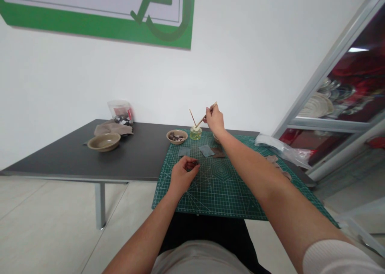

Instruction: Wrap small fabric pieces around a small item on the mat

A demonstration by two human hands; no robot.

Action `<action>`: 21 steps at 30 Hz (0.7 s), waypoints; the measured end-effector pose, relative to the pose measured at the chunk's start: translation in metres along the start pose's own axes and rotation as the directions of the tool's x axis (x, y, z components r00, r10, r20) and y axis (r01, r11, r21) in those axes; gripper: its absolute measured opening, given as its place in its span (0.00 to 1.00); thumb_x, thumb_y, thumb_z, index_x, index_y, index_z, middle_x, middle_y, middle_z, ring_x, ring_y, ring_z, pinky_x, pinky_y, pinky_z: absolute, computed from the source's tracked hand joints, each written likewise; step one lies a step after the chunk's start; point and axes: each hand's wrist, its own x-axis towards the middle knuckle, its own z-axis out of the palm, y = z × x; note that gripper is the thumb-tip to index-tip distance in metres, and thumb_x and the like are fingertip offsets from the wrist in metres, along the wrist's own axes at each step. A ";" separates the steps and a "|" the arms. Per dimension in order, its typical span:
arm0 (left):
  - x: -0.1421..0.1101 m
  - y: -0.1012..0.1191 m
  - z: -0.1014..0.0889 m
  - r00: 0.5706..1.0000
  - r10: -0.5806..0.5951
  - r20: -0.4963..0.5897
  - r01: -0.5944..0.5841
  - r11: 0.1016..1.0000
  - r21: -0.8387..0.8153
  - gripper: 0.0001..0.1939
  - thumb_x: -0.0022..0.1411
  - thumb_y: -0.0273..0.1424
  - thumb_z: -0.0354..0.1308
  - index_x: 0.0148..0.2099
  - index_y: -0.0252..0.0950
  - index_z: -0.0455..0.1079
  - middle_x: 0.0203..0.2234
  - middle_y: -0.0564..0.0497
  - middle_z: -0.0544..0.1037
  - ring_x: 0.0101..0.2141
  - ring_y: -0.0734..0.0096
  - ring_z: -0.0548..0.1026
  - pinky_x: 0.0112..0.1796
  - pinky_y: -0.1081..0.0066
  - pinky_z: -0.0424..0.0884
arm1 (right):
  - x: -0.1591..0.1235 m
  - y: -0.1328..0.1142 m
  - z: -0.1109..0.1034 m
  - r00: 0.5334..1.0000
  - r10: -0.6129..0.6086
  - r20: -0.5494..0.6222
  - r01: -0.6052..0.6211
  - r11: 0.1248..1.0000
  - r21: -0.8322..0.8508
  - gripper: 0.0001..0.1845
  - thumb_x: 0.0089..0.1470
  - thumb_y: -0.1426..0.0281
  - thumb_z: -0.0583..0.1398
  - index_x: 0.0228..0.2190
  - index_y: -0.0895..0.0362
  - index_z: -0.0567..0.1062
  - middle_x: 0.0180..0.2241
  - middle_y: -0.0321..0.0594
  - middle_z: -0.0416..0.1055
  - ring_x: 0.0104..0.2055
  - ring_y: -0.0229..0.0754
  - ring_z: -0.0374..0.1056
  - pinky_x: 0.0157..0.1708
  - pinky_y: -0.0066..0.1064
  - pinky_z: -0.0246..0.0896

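My right hand (214,118) grips a thin wooden stick (201,121), slanted so that its lower end is at the mouth of a small glass jar (195,133) of yellowish liquid. A second thin stick (192,117) leans out of the same jar. Closed at the fingertips, my left hand (184,174) pinches a small dark piece (195,163) above the green cutting mat (204,198). Beyond it lie two greyish flat sheets (206,150) and a brown sheet (219,152). A bowl (177,141) of small dark and pale pieces stands left of the jar.
Another bowl (221,139) is mostly hidden behind my right wrist. On the dark table (141,154) at left are a tan bowl (104,142), brown cloth (114,127) and a clear container (120,110). Plastic wrapping (282,149) and brownish scraps (275,162) lie at right. A wall rises behind.
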 end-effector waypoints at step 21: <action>0.000 0.000 0.001 1.000 -0.018 0.009 0.018 1.000 -0.005 0.08 0.53 0.32 0.63 0.37 0.36 0.72 0.25 0.54 0.75 0.27 0.73 0.72 0.32 0.73 0.68 | 0.006 -0.005 0.008 0.999 -0.052 0.005 0.052 0.998 0.016 0.17 0.62 0.57 0.52 0.47 0.54 0.65 0.24 0.34 0.70 0.26 0.41 0.71 0.32 0.34 0.69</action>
